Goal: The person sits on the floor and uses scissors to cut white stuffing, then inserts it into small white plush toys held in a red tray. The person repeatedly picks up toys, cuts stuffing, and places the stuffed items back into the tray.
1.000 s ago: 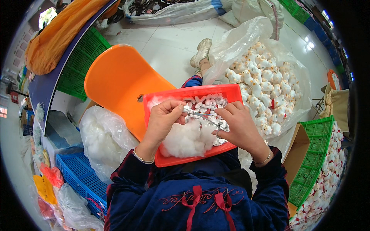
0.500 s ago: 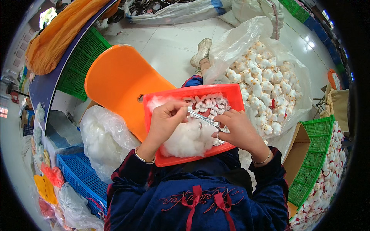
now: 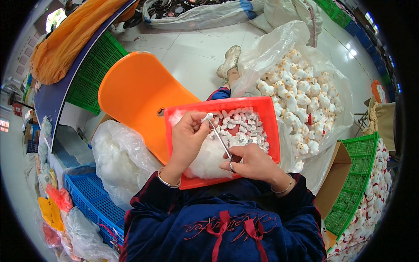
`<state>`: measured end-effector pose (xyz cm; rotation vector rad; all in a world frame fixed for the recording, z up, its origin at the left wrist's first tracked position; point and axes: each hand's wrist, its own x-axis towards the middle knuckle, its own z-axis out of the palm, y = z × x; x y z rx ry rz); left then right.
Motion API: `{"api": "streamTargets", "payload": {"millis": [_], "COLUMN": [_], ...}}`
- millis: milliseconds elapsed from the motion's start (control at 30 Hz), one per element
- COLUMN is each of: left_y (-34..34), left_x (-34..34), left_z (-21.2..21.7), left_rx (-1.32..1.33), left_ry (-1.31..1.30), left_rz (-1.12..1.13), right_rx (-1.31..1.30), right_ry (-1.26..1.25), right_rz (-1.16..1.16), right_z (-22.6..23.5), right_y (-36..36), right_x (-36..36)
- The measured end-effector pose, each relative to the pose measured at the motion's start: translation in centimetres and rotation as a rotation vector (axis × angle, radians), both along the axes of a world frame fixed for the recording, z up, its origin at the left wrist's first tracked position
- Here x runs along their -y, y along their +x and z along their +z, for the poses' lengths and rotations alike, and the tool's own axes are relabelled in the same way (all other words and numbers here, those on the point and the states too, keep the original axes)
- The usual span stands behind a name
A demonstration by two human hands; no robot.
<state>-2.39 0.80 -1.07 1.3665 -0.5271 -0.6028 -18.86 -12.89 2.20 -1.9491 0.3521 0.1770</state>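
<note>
On my lap rests a red plastic tray [image 3: 274,131]. Many small white fabric pieces [image 3: 249,127] lie in its far right part, and a fluffy mound of white stuffing [image 3: 209,160] fills the near left. My left hand [image 3: 187,136] pinches a small white fabric piece [image 3: 209,116] above the tray, fingertips closed. A slim metal pair of forceps [image 3: 221,139] with finger loops reaches from my right hand [image 3: 255,163] up to that piece, its tip at or inside it. My right fingers are closed around the loops.
An orange chair [image 3: 135,85] stands ahead to the left, beside a clear bag of stuffing [image 3: 115,153]. A large clear bag of small white plush bodies [image 3: 305,96] lies at the right. A blue crate [image 3: 94,196] is at near left, a green crate [image 3: 355,183] at right.
My right hand has moved down and nearer to me, so the forceps now stand steeper. The small white piece at my left fingertips shows more clearly. The tray has shifted slightly right.
</note>
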Motion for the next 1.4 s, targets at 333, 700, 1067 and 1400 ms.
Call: {"api": "streamTargets", "payload": {"millis": [333,700,1067,1400], "left_y": [-0.5,2.4,2.7,2.3], "left_x": [0.4,0.1,2.2,1.4], "left_z": [-0.7,-0.5,1.8,-0.1], "left_rx": [-0.166,0.057,0.339,0.423], "left_ry": [-0.084,0.174,0.365,0.536], "left_rz": [-0.009,-0.200,-0.365,-0.593], "right_rx": [0.129,0.099,-0.158,-0.294], "right_ry": [-0.092,-0.351,-0.863,-0.934], "right_rz": [-0.178,-0.036,0.046,0.253], "right_z": [-1.9,-0.7,1.3,-1.4], "right_y": [0.9,-2.2,-6.4,-3.0], "right_x": [-2.2,2.7,9.6,8.7]}}
